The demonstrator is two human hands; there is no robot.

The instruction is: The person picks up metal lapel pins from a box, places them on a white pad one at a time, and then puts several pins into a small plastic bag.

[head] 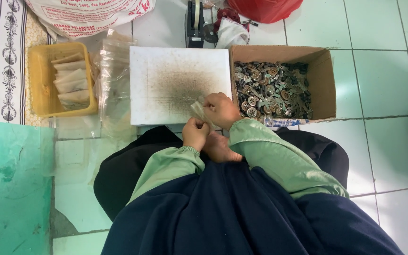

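Note:
Both my hands grip one small clear plastic bag (198, 109) at the near edge of a white, soot-stained board (166, 80). My left hand (195, 133) pinches the bag's lower end. My right hand (221, 109) closes over its upper end. What is inside the bag is hidden by my fingers. Just right of my right hand stands an open cardboard box (326, 71) filled with several small round metal parts (272, 89).
A yellow plastic tray (36, 61) holding filled bags sits at the left, with loose clear bags (114, 75) beside it. A tape dispenser (194, 21), a red bag (265, 8) and a white printed sack (86, 14) lie at the back. My bare foot (219, 148) rests below my hands.

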